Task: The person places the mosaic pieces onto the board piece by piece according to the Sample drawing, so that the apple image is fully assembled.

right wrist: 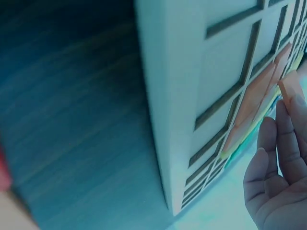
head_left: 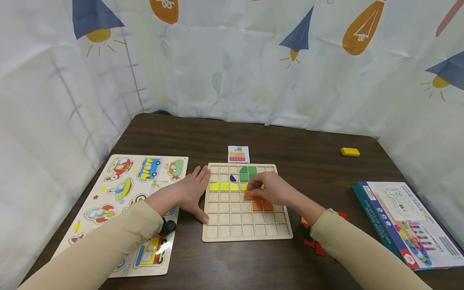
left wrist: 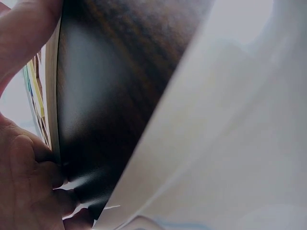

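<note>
Right hand [head_left: 270, 188] pinches an orange tile [head_left: 248, 195] over the grid board [head_left: 247, 231]; flat, relaxed left hand [head_left: 191, 192] braces its edge. Best lowered square into the cell.

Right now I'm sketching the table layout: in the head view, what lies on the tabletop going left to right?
Wooden vehicle peg puzzle → left hand → pale wooden grid board → right hand → small yellow block → colourful printed box.
</note>
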Action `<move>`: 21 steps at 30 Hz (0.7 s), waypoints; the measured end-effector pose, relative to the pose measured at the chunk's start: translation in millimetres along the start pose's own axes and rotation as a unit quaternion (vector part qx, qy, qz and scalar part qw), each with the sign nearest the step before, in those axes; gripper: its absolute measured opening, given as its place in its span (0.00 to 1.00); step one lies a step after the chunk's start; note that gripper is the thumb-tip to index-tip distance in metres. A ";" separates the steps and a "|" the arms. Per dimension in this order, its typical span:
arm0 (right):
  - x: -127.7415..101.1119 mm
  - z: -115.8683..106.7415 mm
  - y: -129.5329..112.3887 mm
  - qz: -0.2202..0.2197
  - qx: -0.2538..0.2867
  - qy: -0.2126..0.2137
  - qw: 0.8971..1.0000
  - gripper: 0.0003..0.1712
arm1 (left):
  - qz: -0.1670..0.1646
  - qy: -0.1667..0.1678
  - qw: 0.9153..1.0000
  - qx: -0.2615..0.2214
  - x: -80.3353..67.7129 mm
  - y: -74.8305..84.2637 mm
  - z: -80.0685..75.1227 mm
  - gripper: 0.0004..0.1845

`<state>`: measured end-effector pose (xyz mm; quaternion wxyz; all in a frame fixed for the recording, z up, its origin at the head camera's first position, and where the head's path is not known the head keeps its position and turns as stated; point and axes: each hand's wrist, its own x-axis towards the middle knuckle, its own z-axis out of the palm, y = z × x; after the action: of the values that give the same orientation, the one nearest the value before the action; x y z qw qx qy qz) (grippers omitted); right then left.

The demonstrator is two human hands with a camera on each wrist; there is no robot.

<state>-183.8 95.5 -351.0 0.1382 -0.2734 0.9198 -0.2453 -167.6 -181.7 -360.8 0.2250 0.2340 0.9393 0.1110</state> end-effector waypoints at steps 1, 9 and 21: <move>0.6 0.9 -1.5 -0.002 -0.001 -0.001 1.000 0.02 | 0.001 0.000 1.000 0.000 0.0 0.0 0.0 0.76; 2.7 5.3 -7.3 -0.010 -0.004 -0.001 1.000 0.02 | 0.004 0.004 1.000 0.001 -0.6 0.1 -0.8 0.76; 7.2 12.2 -8.8 -0.016 -0.050 0.014 0.998 0.04 | 0.001 0.000 1.000 -0.004 -0.7 0.1 -0.9 0.76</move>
<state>-181.0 80.4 -357.5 0.1072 -0.2911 0.9284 -0.2046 -167.5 -182.0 -359.7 0.2256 0.2344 0.9386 0.1151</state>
